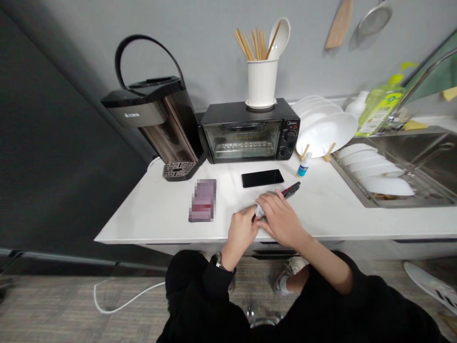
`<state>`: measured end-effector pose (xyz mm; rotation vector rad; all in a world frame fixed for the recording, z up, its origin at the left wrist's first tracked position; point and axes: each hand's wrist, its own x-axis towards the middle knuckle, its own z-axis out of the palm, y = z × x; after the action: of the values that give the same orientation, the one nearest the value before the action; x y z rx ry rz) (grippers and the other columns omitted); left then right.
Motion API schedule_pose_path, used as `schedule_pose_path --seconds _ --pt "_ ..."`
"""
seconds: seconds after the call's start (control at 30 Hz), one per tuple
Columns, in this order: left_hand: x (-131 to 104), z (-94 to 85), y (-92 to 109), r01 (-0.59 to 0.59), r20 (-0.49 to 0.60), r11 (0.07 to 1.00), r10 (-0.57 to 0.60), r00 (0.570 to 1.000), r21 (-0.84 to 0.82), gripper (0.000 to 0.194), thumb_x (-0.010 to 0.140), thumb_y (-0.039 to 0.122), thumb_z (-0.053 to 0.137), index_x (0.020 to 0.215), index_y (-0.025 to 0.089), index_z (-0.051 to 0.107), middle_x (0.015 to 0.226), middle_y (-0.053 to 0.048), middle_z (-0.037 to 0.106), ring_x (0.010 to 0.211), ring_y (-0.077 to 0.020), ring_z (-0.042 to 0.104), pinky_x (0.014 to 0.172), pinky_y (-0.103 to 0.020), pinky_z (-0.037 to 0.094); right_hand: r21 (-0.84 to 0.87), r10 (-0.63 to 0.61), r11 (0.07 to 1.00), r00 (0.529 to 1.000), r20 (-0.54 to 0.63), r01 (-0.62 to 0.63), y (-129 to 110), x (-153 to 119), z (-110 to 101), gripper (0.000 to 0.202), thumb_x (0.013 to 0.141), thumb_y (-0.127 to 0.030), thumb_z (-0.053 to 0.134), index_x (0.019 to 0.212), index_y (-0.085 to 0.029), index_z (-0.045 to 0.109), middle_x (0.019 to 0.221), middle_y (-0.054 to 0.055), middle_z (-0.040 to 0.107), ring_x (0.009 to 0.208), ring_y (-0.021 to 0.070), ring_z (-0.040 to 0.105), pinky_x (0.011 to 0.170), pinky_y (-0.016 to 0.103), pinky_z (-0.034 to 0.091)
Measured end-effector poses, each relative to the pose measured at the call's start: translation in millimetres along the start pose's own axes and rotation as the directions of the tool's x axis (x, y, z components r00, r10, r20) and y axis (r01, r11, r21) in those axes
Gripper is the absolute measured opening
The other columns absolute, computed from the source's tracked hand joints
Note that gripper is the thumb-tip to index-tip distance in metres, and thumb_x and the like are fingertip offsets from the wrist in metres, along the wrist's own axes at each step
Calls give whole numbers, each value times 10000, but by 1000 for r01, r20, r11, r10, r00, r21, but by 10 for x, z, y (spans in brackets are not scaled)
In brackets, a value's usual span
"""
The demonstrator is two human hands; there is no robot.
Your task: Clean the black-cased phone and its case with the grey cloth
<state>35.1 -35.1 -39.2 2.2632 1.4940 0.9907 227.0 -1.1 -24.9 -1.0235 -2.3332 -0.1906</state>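
My left hand [243, 230] and my right hand [280, 216] meet near the counter's front edge. Between their fingers is a crumpled pale grey cloth or tissue [260, 210], partly covered by the right fingers. Both hands have their fingers curled around it. Just beyond my right hand lies a dark object with red marks [292, 190], its near end hidden by the hand. A black phone [263, 178] lies flat behind the hands. To the left rests a purple, pixelated flat item [203, 200]. A small spray bottle with a blue label [303, 166] stands upright behind the dark object.
On the white counter [143, 214] stand a water dispenser [167, 124] and a toaster oven [246, 136], topped by a white utensil cup [262, 81]. Plates [326, 131] stand in a rack beside the sink [428, 166], near a green soap bottle [380, 107]. A shoe [430, 286] shows lower right.
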Motion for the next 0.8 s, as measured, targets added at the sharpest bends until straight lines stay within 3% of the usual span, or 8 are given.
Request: schedule_pose_path --seconds 0.13,0.27,0.3,0.43,0.57,0.63,0.7,0.8 --pt "-10 17 -17 14 -22 1000 -15 1000 -9 215 1043 287 580 867 190 655 732 -24 697 634 -163 636 626 -254 408 -68 185 979 976 -117 -193 -12 -12 -12 439 1084 -509 346 1211 -163 584 1132 167 676 1164 368 589 1176 652 302" --pt "-19 37 -37 12 -29 1000 -11 1000 27 243 997 193 605 755 183 629 702 -43 689 620 -173 630 614 -265 397 29 -38 999 999 24 37 -56 1 1 484 1077 -513 361 1321 -140 549 1287 184 644 1278 356 550 1228 606 273" --pt "-18 39 -41 16 -32 1000 -16 999 23 248 997 200 607 750 183 626 699 -42 688 618 -172 629 611 -263 396 27 -30 999 999 35 29 -52 9 0 476 1079 -506 359 1319 -144 555 1260 177 656 1234 348 574 1225 607 277" --pt "-7 31 -52 34 -31 999 -35 999 -42 214 1032 281 588 855 187 661 716 -24 696 626 -159 635 616 -247 405 -46 238 968 962 -136 -246 -46 39 -19 481 1078 -518 327 1211 -138 591 1167 201 660 1245 395 547 1172 666 299" --pt "-4 20 -60 18 -33 999 -19 999 -38 221 1004 227 585 799 180 655 719 -40 696 641 -169 637 625 -252 414 45 -5 999 998 59 3 -75 33 -23 487 1076 -489 361 1372 -141 530 1327 185 639 1317 346 529 1247 623 228" --pt "-5 21 -60 27 -40 999 -29 999 -35 239 1026 274 575 824 178 661 701 -31 685 614 -160 619 610 -248 407 -20 183 983 982 -50 -184 -33 12 -24 482 1082 -501 333 1284 -136 576 1244 197 663 1242 362 570 1214 662 256" --pt "-5 24 -57 28 -34 999 -28 999 -17 241 1042 309 564 875 177 675 705 -24 687 608 -156 619 612 -246 412 -34 256 965 960 -114 -261 11 -23 -29 514 1074 -541 336 1233 -127 595 1243 219 654 1308 402 525 1195 688 270" --pt "-4 27 -54 -4 -18 999 5 1000 36 233 1029 263 563 855 174 690 733 -45 705 658 -179 656 656 -262 446 20 35 999 999 6 -35 24 -77 -42 592 1046 -600 404 1362 -118 542 1384 220 605 1466 396 401 1242 651 242"
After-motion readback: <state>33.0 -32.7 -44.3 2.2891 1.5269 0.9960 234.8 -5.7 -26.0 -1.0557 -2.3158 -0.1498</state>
